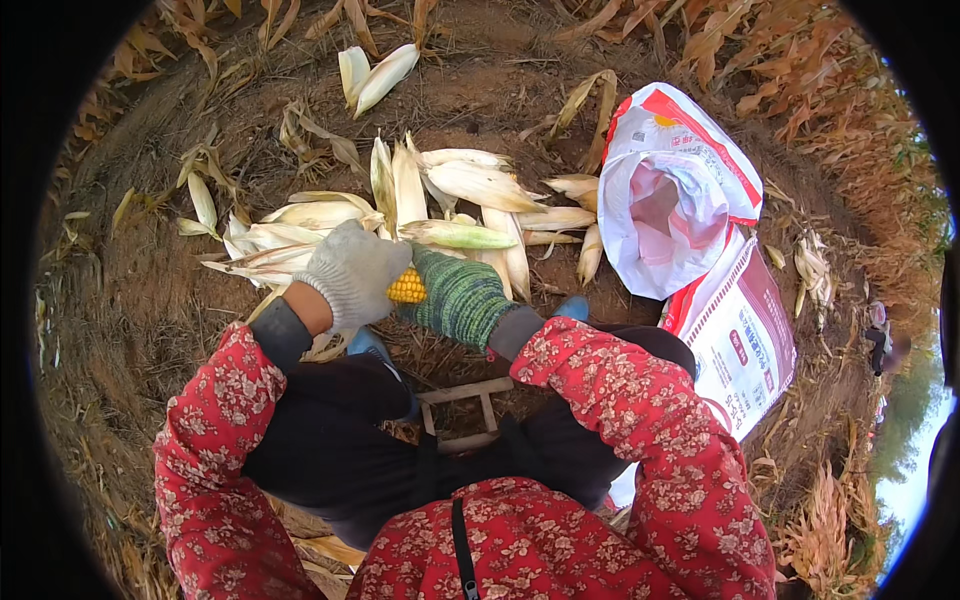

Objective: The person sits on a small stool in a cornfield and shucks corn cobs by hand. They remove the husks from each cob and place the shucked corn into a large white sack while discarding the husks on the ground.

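Note:
Between my two gloved hands is an ear of corn (407, 287), its yellow kernels bare at the near end. My left hand (357, 268), in a pale grey knit glove, closes around it from the left. From the right, my right hand (455, 292), in a green striped knit glove, grips the same ear. Pale husk rises above the hands, but I cannot tell which leaves belong to this ear. Just beyond lies a pile of unhusked corn ears (480, 186), some crossing one another.
An open white woven sack (628, 235) with red edging stands to the right, beside a printed sack (745, 350) lying flat. More ears (385, 78) lie farther off. A small frame (466, 391) is between my legs. Dry corn stalks (840, 130) border the soil.

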`<state>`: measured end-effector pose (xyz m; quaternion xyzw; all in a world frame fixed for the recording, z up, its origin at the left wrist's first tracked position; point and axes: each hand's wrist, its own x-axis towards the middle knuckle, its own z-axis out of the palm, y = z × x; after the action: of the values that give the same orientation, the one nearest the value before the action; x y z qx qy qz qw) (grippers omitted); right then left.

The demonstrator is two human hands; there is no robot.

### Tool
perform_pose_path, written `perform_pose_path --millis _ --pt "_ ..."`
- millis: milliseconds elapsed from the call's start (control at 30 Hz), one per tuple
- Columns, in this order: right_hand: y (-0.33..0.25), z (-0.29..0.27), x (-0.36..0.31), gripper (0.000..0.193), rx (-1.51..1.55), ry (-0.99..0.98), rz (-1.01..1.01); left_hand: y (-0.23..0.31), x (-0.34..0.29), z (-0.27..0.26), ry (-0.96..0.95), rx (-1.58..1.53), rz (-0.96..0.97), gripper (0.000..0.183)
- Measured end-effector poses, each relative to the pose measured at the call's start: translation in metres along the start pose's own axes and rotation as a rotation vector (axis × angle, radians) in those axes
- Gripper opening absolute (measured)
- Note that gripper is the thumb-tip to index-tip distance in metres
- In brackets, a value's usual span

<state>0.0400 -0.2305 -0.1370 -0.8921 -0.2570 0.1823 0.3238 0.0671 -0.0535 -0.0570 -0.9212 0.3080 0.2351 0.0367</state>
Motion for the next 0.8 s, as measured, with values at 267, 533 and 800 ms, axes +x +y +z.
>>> perform_pose_path --millis 267,533,800 --pt "0.008 -0.012 0.006 0.062 0.008 -0.052 0.053 -0.022 0.003 0.009 0.164 0.098 -0.021 0.035" --pt "0.002 0.012 -0.024 0.037 1.262 -0.338 0.397 -0.016 -0.001 0.007 0.105 -0.088 -0.098 0.020" --pt "-0.017 0.062 -0.033 0.032 2.125 -0.029 0.525 -0.135 -0.038 0.028 0.220 -0.018 -0.658 0.037"
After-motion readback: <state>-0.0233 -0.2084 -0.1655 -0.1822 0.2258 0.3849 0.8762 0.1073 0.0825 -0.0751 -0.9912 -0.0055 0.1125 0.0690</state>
